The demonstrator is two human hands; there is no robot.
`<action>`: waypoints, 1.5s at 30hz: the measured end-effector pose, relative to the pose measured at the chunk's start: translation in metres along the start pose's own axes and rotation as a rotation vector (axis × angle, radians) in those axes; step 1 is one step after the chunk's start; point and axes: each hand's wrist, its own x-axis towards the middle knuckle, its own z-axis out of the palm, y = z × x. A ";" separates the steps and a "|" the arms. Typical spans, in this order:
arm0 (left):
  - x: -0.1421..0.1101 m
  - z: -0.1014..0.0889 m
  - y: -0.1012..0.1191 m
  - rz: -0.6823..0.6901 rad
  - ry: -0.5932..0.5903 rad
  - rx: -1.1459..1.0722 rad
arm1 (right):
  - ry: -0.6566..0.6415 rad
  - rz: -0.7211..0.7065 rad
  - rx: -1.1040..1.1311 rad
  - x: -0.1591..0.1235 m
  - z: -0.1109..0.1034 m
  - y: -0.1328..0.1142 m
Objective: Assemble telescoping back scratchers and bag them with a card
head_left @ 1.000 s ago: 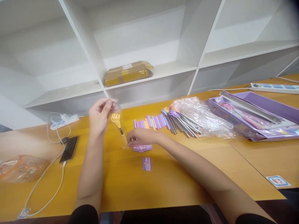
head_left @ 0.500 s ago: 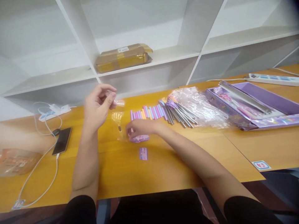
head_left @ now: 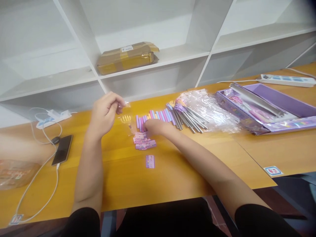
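White shelving (head_left: 184,54) backs the table (head_left: 123,184); left fingers (head_left: 118,99) pinch a clear bag (head_left: 131,130), right fingers (head_left: 146,125), grip unclear, partly hide coloured sticks (head_left: 166,116)

Fingertips of the right hand (head_left: 154,127) are tucked under it, so can't tell what they're touching, and it blocks part of the row of pastel sticks (head_left: 161,115). Left hand (head_left: 106,112) covers some of the clear bag (head_left: 132,128) it's pinching, edges pretty blurry. Print on the little cards (head_left: 144,141) just below the right hand is too small to read. Way out left of the hands, the orange bag (head_left: 17,172) gets chopped by the frame.
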 end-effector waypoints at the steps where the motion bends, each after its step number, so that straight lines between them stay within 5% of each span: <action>1: 0.000 0.000 0.000 -0.020 0.002 -0.015 | -0.007 0.009 -0.010 0.003 0.002 -0.001; 8: -0.002 0.000 0.002 0.011 -0.030 0.056 | -0.007 0.033 -0.061 0.000 0.001 -0.005; 14: -0.001 0.003 0.001 -0.086 0.042 -0.041 | 0.110 -0.031 -0.082 -0.034 -0.023 -0.007; 17: -0.001 0.006 0.003 -0.096 0.085 -0.124 | 0.271 -0.061 -0.067 -0.065 -0.041 -0.003; 20: -0.001 0.008 0.007 -0.092 0.126 -0.194 | 0.578 -0.143 0.093 -0.101 -0.057 0.000; 24: -0.004 0.006 0.018 -0.099 0.141 -0.300 | 0.898 -0.376 0.203 -0.140 -0.068 -0.009; 31: -0.011 0.005 0.045 -0.096 0.133 -0.420 | 1.222 -0.523 0.309 -0.155 -0.063 -0.037; 37: -0.014 0.012 0.049 -0.151 0.087 -0.500 | 1.291 -0.640 0.202 -0.148 -0.062 -0.043; 45: -0.013 0.016 0.048 -0.227 -0.014 -0.572 | 1.237 -0.609 0.194 -0.148 -0.057 -0.045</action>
